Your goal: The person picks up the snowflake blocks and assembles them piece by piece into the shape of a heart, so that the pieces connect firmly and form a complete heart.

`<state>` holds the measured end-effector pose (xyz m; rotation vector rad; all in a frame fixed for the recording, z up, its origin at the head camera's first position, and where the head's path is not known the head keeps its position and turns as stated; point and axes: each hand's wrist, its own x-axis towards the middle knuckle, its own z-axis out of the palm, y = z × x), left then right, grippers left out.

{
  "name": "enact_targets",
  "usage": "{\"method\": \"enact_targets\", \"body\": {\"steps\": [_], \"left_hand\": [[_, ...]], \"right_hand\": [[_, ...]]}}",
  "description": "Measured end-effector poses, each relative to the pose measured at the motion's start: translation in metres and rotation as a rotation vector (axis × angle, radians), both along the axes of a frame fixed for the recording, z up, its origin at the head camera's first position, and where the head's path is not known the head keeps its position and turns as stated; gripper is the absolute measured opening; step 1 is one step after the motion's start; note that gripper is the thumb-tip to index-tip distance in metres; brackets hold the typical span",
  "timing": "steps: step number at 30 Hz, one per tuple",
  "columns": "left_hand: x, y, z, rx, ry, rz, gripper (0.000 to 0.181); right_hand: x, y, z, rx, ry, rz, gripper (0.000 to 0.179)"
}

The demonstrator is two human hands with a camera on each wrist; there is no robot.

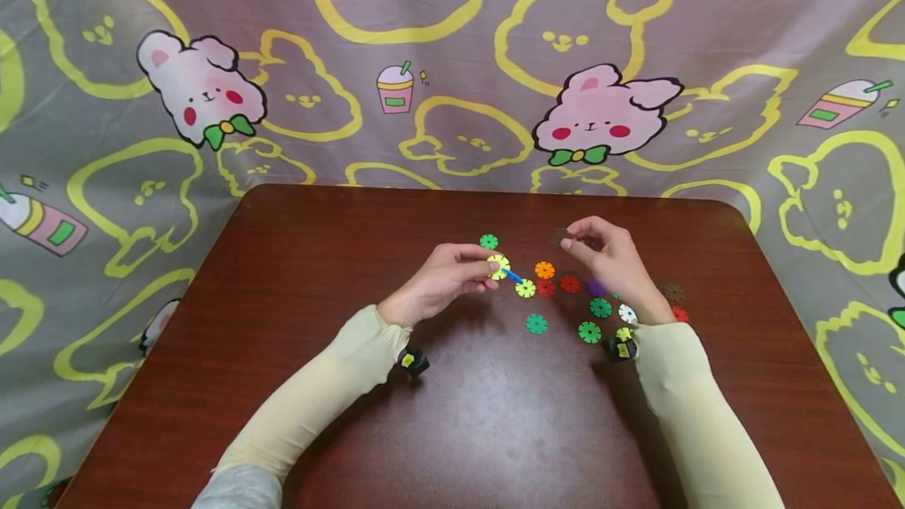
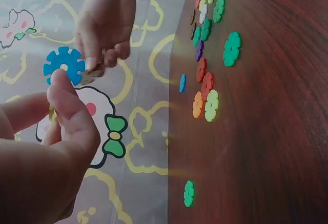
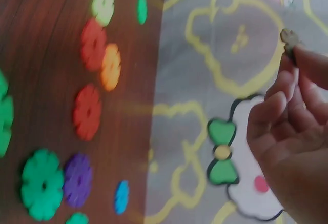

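My left hand point(image 1: 447, 280) pinches a yellow-green notched snowflake disc point(image 1: 500, 264) between thumb and fingers above the table. Joined to it at an angle is a blue disc point(image 2: 69, 57), its face toward the left wrist camera; the joint itself is hidden by my fingertips. Slightly higher and to the right, my right hand point(image 1: 610, 254) pinches a brown disc point(image 3: 289, 38) by its edge with thumb and forefinger. In the head view, the brown disc is apart from the joined pair. Below the left hand's pieces lies another yellow-green disc point(image 1: 525, 288).
Loose discs lie scattered on the brown table point(image 1: 452, 415), among them an orange one point(image 1: 544, 269), a red one point(image 1: 569, 283), a purple one point(image 3: 78, 180), a white one point(image 1: 627, 313) and several greens. A patterned cloth point(image 1: 452, 61) hangs around the back and sides.
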<state>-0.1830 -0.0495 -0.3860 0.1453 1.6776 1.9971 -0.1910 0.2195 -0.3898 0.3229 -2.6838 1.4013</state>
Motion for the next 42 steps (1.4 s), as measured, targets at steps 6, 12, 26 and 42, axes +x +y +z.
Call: {"method": "enact_targets", "body": {"steps": [6, 12, 26, 42], "left_hand": [[0.001, 0.001, 0.001, 0.009, 0.002, 0.002, 0.033], [0.001, 0.002, 0.003, 0.009, 0.005, -0.001, 0.033], [-0.001, 0.002, 0.003, -0.032, -0.005, 0.011, 0.030], [0.001, 0.002, 0.002, -0.050, -0.014, 0.017, 0.029]], "right_hand": [[0.009, -0.023, 0.010, -0.012, 0.010, 0.122, 0.016], [0.013, -0.036, 0.011, -0.035, -0.004, 0.225, 0.013], [0.015, -0.041, 0.012, -0.041, -0.004, 0.344, 0.011], [0.014, -0.049, 0.002, -0.108, 0.039, 0.300, 0.013]]}}
